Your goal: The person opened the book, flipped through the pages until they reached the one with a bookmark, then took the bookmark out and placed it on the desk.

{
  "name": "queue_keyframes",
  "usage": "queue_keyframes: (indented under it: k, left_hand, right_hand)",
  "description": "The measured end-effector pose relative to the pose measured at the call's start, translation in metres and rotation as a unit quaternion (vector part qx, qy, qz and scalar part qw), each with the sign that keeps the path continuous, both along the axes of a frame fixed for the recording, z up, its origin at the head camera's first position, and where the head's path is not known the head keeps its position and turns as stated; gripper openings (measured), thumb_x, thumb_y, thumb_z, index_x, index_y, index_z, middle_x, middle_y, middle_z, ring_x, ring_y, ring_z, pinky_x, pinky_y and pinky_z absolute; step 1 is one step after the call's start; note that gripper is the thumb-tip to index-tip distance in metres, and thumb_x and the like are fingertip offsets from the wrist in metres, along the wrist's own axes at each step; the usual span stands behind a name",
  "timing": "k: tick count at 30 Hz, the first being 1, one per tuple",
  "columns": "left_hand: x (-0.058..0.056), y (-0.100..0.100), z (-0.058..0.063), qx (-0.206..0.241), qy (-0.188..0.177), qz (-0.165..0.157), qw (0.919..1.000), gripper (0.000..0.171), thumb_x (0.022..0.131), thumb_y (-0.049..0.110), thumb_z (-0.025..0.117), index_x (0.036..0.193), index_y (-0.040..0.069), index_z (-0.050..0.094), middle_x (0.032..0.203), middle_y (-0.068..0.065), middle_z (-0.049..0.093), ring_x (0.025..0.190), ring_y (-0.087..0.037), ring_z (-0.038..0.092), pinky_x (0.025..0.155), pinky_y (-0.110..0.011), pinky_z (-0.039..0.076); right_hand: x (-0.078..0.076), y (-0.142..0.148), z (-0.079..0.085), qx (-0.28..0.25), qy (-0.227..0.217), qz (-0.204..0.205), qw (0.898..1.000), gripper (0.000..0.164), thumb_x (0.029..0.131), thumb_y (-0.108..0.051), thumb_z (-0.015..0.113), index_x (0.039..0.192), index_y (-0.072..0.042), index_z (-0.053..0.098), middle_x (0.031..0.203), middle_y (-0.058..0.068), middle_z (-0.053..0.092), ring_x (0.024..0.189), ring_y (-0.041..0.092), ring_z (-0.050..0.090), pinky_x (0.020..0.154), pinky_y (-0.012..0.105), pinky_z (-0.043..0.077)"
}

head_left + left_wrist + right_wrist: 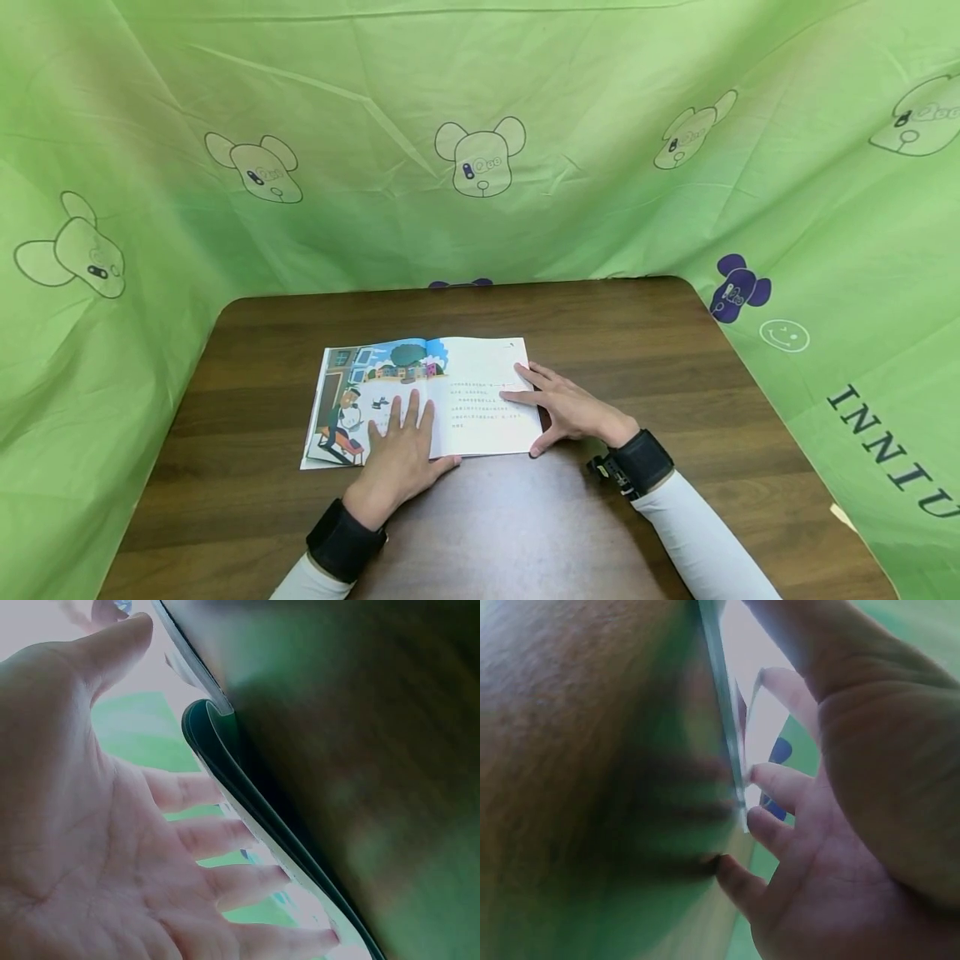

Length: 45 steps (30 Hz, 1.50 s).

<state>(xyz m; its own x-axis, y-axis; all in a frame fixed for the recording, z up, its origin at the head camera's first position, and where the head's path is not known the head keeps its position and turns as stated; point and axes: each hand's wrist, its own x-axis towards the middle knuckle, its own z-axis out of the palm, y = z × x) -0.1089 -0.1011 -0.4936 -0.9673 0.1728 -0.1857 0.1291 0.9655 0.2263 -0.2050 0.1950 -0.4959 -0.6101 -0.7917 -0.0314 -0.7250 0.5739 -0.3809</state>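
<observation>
An open picture book lies on the wooden table, a coloured illustration on its left page and lines of text on its right. My left hand rests on the lower part of the left page with fingers spread, its thumb pointing toward the fold. At the book's right edge is my right hand, two fingers reaching over the text page and the thumb by the lower corner. In the left wrist view, straight fingers touch the curved page. The right wrist view shows fingertips against the book's edge, where a sheet stands slightly away.
The brown table has rounded far corners. Green cloth printed with bear heads hangs behind it and along both sides. Each wrist wears a black band.
</observation>
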Motion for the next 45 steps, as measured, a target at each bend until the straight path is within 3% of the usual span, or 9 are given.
queue_keyframes:
  k: [8,21,27,30,33,37,40,45]
  left_hand:
    - [0.0,0.001,-0.001,-0.003,0.002,-0.001,1.0,0.102,0.079,0.072,0.057,0.152,0.004,0.037,0.161,-0.023,0.023,0.145,-0.046,0.018,0.1,-0.077,0.023]
    - [0.0,0.003,0.0,-0.004,0.011,-0.001,0.9999,0.103,0.077,0.072,0.059,0.151,0.002,0.038,0.159,-0.025,0.025,0.143,-0.049,0.021,0.099,-0.078,0.025]
    - [0.001,0.004,0.0,-0.009,0.024,-0.003,0.9997,0.102,0.078,0.072,0.059,0.149,0.001,0.04,0.158,-0.026,0.028,0.142,-0.049,0.024,0.097,-0.078,0.027]
    - [0.001,0.004,0.0,-0.013,0.031,-0.004,0.9994,0.102,0.078,0.072,0.058,0.149,0.001,0.041,0.157,-0.026,0.029,0.142,-0.049,0.024,0.096,-0.078,0.028]
    - [0.001,0.003,0.0,-0.015,0.038,-0.004,0.9992,0.102,0.078,0.073,0.058,0.149,0.001,0.041,0.157,-0.027,0.029,0.142,-0.05,0.025,0.095,-0.078,0.029]
    - [0.0,0.003,0.001,-0.012,0.041,-0.004,0.9991,0.102,0.078,0.072,0.058,0.149,0.0,0.041,0.156,-0.027,0.029,0.141,-0.051,0.025,0.094,-0.078,0.029]
    - [0.0,0.003,0.001,-0.011,0.035,-0.004,0.9993,0.101,0.08,0.072,0.057,0.149,0.0,0.04,0.157,-0.027,0.029,0.141,-0.05,0.024,0.095,-0.078,0.029]
    - [0.0,0.003,0.0,-0.006,0.02,-0.003,0.9998,0.099,0.083,0.069,0.054,0.151,0.0,0.036,0.158,-0.027,0.026,0.143,-0.049,0.022,0.097,-0.078,0.027]
  right_hand:
    - [0.0,0.002,-0.003,-0.018,-0.004,-0.004,1.0,0.09,0.065,-0.056,0.078,0.143,-0.019,0.055,0.158,0.026,0.025,0.143,0.046,0.024,0.108,0.063,0.028]
    - [-0.004,-0.001,-0.007,-0.032,0.039,-0.018,0.999,0.081,0.069,-0.055,0.076,0.138,-0.017,0.06,0.153,0.022,0.039,0.137,0.041,0.037,0.102,0.062,0.036]
    - [-0.007,-0.004,-0.008,-0.061,0.038,-0.056,0.996,0.061,0.07,-0.049,0.079,0.116,-0.012,0.068,0.148,0.017,0.049,0.13,0.036,0.047,0.104,0.051,0.04]
    - [-0.007,-0.005,-0.008,-0.066,0.042,-0.065,0.995,0.045,0.071,-0.046,0.08,0.099,-0.014,0.065,0.147,0.018,0.05,0.129,0.037,0.048,0.1,0.052,0.043]
    - [-0.007,-0.006,-0.009,-0.07,0.052,-0.069,0.994,0.041,0.073,-0.046,0.079,0.091,-0.014,0.06,0.146,0.018,0.05,0.128,0.037,0.048,0.096,0.055,0.044]
    - [-0.007,-0.009,-0.01,-0.075,0.068,-0.078,0.992,0.06,0.076,-0.046,0.076,0.116,-0.004,0.063,0.129,0.011,0.064,0.127,0.034,0.05,0.094,0.055,0.045]
    - [-0.006,-0.01,-0.011,-0.076,0.068,-0.093,0.99,0.078,0.08,-0.047,0.073,0.137,0.003,0.052,0.122,0.009,0.065,0.126,0.032,0.052,0.098,0.052,0.044]
    - [-0.006,-0.01,-0.012,-0.064,0.055,-0.119,0.989,0.079,0.083,-0.048,0.071,0.141,0.001,0.048,0.143,0.017,0.053,0.127,0.032,0.051,0.102,0.05,0.042]
